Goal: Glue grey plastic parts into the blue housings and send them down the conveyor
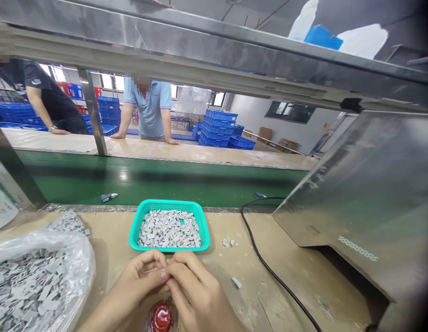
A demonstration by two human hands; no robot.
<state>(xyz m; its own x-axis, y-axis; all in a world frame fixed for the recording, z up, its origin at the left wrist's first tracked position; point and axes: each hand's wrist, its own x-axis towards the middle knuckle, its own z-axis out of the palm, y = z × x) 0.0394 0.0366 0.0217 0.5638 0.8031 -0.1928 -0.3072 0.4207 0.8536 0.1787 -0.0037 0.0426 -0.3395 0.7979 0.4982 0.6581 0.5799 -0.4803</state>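
My left hand (145, 275) and my right hand (196, 286) meet at the fingertips just in front of a teal basket (204, 235). Fingers of both are pinched together, and whatever is between them is hidden. Small grey plastic pieces (169, 227) fill much of the basket. Below my hands, close to me, sits a round red object (161, 318), partly covered by them. At the left, a clear plastic bag (87, 263) lies open, full of similar grey pieces (34, 286).
A black cable (257, 249) curves across the worktable (241, 304), left of a metal housing (355, 198). Loose grey pieces (236, 282) lie to the right. Beyond runs a green conveyor belt (158, 180) with a few small items. Two people lean on the far ledge (200, 151).
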